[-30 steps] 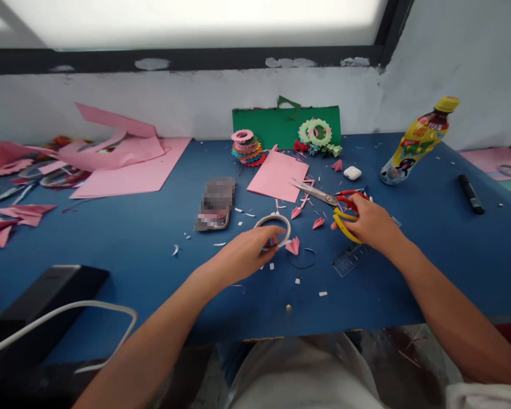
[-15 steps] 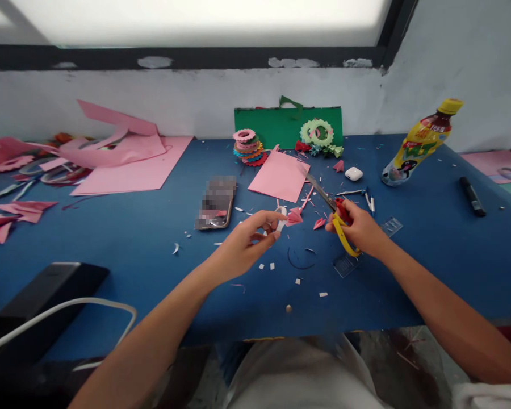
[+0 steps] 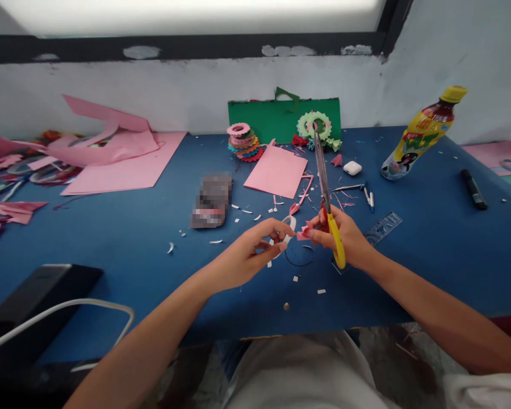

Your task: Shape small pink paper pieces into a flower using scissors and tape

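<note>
My left hand (image 3: 249,255) is closed around a narrow white ring that looks like a roll of tape (image 3: 289,226). Its fingertips are close to a small folded pink paper piece (image 3: 305,230); whether they touch it I cannot tell. That piece is pinched between the thumb and fingers of my right hand (image 3: 347,236). The same hand also keeps hold of scissors (image 3: 322,173) with red and yellow handles, their blades together and pointing away from me. A pink paper strip with a bud-like end (image 3: 295,208) lies just beyond the tape.
Pink paper (image 3: 276,171) lies behind my hands, near a stack of scalloped paper rings (image 3: 242,142) and a green board (image 3: 264,116). A phone (image 3: 212,200) is at left. To the right are an earbud case (image 3: 352,168), a compass (image 3: 368,193), a clear ruler (image 3: 383,228) and a bottle (image 3: 421,136).
The scissors have swung upright in my right hand, which has moved left to the tape. The pink paper piece, beside my left fingers before, is now in my right fingers.
</note>
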{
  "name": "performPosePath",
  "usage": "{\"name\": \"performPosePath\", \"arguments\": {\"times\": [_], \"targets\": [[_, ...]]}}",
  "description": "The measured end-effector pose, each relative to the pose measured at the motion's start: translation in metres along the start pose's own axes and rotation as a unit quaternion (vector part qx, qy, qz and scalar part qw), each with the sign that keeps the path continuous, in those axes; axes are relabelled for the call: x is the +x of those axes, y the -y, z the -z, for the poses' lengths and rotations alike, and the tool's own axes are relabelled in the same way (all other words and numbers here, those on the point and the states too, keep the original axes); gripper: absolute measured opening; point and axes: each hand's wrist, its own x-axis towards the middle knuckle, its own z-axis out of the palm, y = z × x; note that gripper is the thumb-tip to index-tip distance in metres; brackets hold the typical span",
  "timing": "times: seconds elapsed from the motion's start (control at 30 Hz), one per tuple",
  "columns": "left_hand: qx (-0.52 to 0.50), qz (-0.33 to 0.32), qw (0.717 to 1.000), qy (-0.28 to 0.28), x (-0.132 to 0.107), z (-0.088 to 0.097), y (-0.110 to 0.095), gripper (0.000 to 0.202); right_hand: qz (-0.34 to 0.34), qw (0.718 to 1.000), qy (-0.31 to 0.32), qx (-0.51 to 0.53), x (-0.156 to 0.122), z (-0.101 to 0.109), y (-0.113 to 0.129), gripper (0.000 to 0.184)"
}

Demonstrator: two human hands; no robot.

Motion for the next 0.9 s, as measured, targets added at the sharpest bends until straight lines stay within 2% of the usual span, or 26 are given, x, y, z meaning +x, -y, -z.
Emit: {"name": "performPosePath", "arguments": {"times": [0.17, 0.27, 0.33, 0.4, 0.47, 0.53, 0.67, 0.9], "targets": [[-0.023, -0.013, 0.998, -0.056, 0.001, 0.001, 0.004, 0.022, 0.002, 0.998, 0.001, -0.055, 0.002, 0.005, -0.004, 0.039], [-0.047, -0.015, 0.995, -0.091, 0.003, 0.001, 0.006, 0.028, 0.048, 0.978, -0.015, -0.203, 0.002, 0.015, -0.006, 0.035], [-0.064, -0.014, 0.991, -0.115, 0.005, 0.001, 0.008, 0.029, 0.106, 0.932, -0.037, -0.345, 0.002, 0.024, -0.006, 0.034], [-0.07, -0.015, 0.987, -0.14, 0.007, 0.003, 0.01, 0.023, 0.151, 0.868, -0.036, -0.472, 0.003, 0.033, -0.004, 0.039], [-0.065, -0.018, 0.984, -0.162, 0.008, 0.004, 0.012, 0.015, 0.166, 0.815, -0.024, -0.554, 0.005, 0.041, -0.003, 0.044], [-0.057, -0.017, 0.982, -0.178, 0.008, 0.005, 0.013, 0.013, 0.159, 0.786, -0.022, -0.597, 0.007, 0.047, -0.003, 0.044], [-0.048, 0.0, 0.979, -0.198, 0.009, 0.007, 0.013, 0.021, 0.137, 0.764, -0.029, -0.63, 0.009, 0.054, -0.004, 0.043], [0.02, 0.006, 0.966, -0.257, 0.008, 0.006, 0.011, 0.028, 0.125, 0.744, -0.025, -0.656, 0.009, 0.056, -0.005, 0.042]]}}
